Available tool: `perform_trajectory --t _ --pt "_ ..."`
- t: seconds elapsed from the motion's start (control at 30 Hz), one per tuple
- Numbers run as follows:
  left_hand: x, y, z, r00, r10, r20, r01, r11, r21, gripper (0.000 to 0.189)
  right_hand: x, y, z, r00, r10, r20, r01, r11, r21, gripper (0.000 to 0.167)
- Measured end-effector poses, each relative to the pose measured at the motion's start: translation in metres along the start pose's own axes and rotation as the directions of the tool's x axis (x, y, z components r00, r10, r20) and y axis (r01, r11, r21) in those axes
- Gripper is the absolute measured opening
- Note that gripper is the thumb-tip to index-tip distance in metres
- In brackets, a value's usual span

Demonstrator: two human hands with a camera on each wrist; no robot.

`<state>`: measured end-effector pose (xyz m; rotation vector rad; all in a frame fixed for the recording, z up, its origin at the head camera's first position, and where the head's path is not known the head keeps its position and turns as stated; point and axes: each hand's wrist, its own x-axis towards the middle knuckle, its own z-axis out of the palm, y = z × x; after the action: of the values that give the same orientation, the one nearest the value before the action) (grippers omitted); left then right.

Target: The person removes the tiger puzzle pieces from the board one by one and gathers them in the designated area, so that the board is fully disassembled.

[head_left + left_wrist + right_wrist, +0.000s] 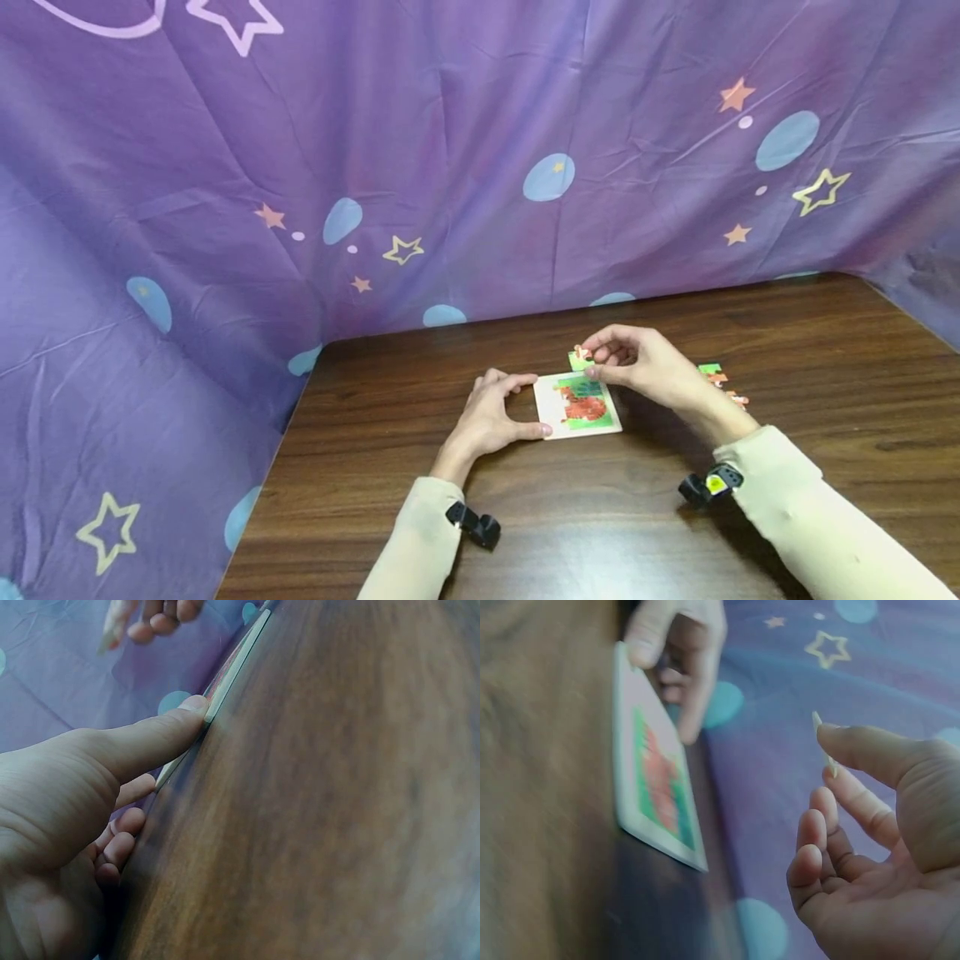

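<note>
A square puzzle board [541,408] with a white frame lies flat on the table, partly filled with a red and green picture; its left part is bare white. My left hand [489,418] holds the board's left side, thumb at the near corner and index finger at the far one. Between right thumb and index finger, my right hand [647,367] pinches a jigsaw piece [579,361], green with orange and white, above the board's far edge. In the right wrist view this piece [824,746] shows edge-on, with the other fingers loosely bent below.
More loose jigsaw pieces [714,374] lie on the brown wooden table [390,467] right of the board, partly behind the right forearm. A purple curtain [465,167] with stars and blue ovals hangs along the table's back and left.
</note>
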<state>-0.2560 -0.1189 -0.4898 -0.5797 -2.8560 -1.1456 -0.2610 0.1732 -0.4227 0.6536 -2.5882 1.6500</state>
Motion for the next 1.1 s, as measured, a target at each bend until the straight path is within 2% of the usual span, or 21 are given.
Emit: perform_trajectory --t 0.4,0.6,0.73,1.1 --pt "-0.005 0.012 -0.008 0.999 -0.021 0.027 0.021 1.000 0.010 0.084 -0.011 -0.018 -0.062 0.991 -0.094 -0.090 0.087 0.993 -0.080 0.030" --pt "-0.005 0.015 -0.008 0.999 -0.025 0.039 0.025 1.000 0.012 0.084 -0.025 -0.019 -0.092 0.986 -0.070 -0.151 0.048 0.988 -0.146 0.032" --pt "-0.004 0.015 -0.007 0.999 -0.017 0.031 0.016 1.000 0.016 0.084 -0.037 -0.017 -0.107 0.981 -0.034 -0.190 0.005 0.988 -0.151 0.034" --pt "-0.005 0.015 -0.007 0.999 -0.026 0.041 0.025 1.000 0.013 0.083 -0.074 0.001 -0.127 0.980 0.003 -0.197 -0.044 0.978 -0.204 0.034"
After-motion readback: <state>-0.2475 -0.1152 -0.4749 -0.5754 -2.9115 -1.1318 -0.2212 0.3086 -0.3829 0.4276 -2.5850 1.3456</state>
